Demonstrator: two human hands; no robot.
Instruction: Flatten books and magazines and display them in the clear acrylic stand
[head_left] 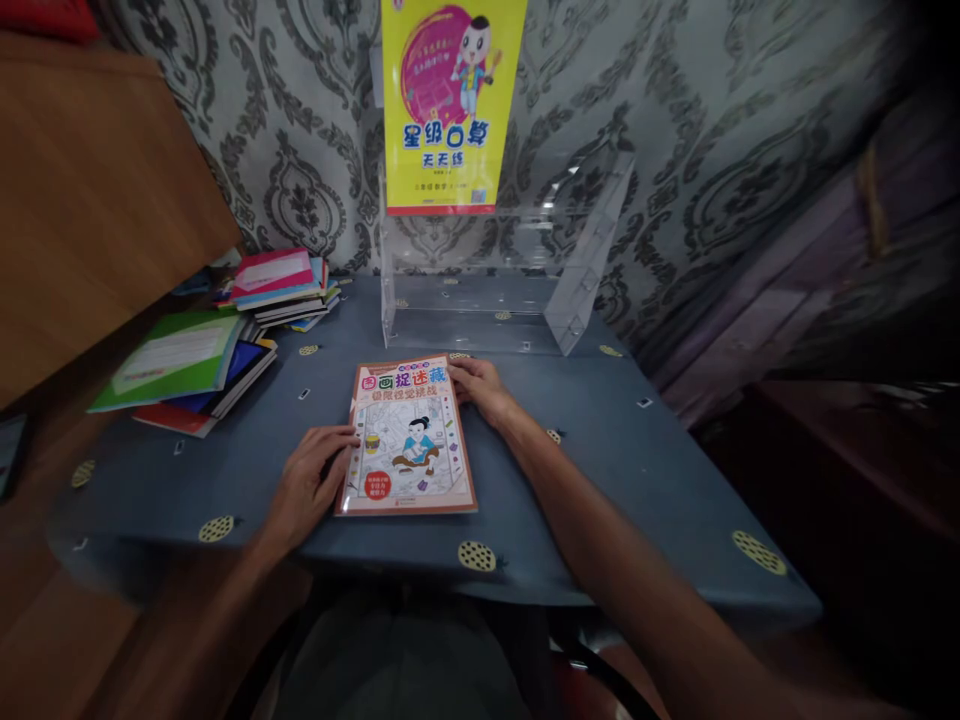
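A picture book [407,440] with a drawn seated figure and large Chinese characters on its cover lies closed on the table, in front of me. My left hand [311,480] holds its left edge, with the fingertips reaching the cover and the thumb alongside. At the upper right corner of the same book, my right hand [484,390] grips the edge with bent fingers. Parts of the fingertips of both hands are hidden at the book's edges.
A clear acrylic rack [480,325] stands at the back, a yellow workbook [442,185] upright in it. To the left lie a pile of books [277,285] and a second pile [187,360] with a green cover. The blue tablecloth [600,480] ends near my lap.
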